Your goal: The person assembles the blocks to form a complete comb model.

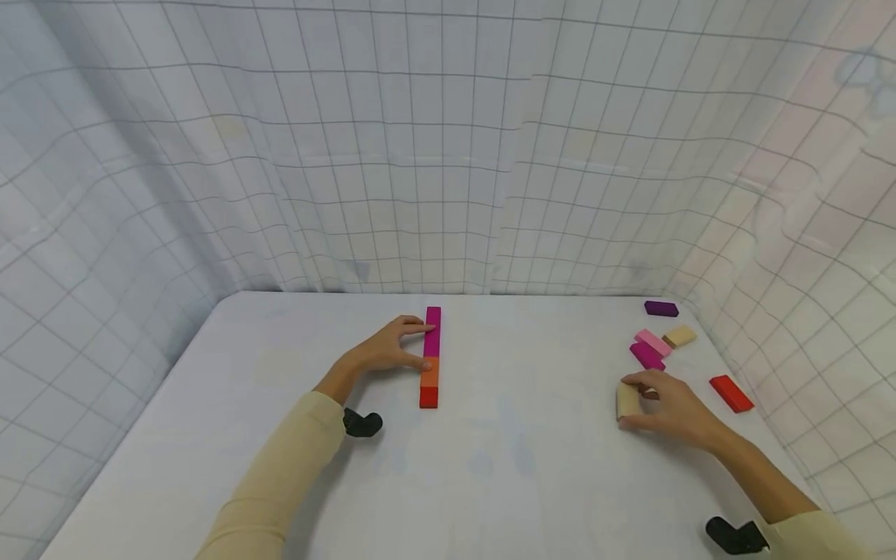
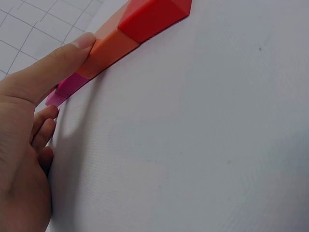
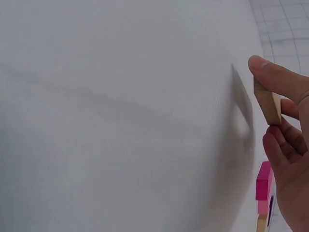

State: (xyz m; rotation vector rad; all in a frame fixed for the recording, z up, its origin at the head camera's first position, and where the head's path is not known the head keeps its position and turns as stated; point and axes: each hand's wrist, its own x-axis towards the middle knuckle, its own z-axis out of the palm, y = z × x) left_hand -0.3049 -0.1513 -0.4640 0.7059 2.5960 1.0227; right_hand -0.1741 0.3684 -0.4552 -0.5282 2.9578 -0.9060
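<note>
A straight row of blocks lies on the white table, with a magenta block (image 1: 432, 342), an orange block (image 1: 430, 373) and a red block (image 1: 428, 397) at its near end. My left hand (image 1: 385, 348) is at the row's left side, its thumb touching the orange block and a fingertip on the magenta part; the other fingers are loosely bent in the left wrist view. Far to the right, my right hand (image 1: 675, 408) pinches a beige wooden block (image 3: 268, 102) between thumb and fingers. A shadow shows on the tabletop beside this block in the right wrist view.
Loose blocks lie at the right: purple (image 1: 661, 309), beige (image 1: 680, 336), pink (image 1: 654, 342), magenta (image 1: 647, 356) and red (image 1: 731, 393). The white tabletop (image 1: 518, 482) is bordered by a grid-patterned curtain (image 1: 448, 155) at the back and sides.
</note>
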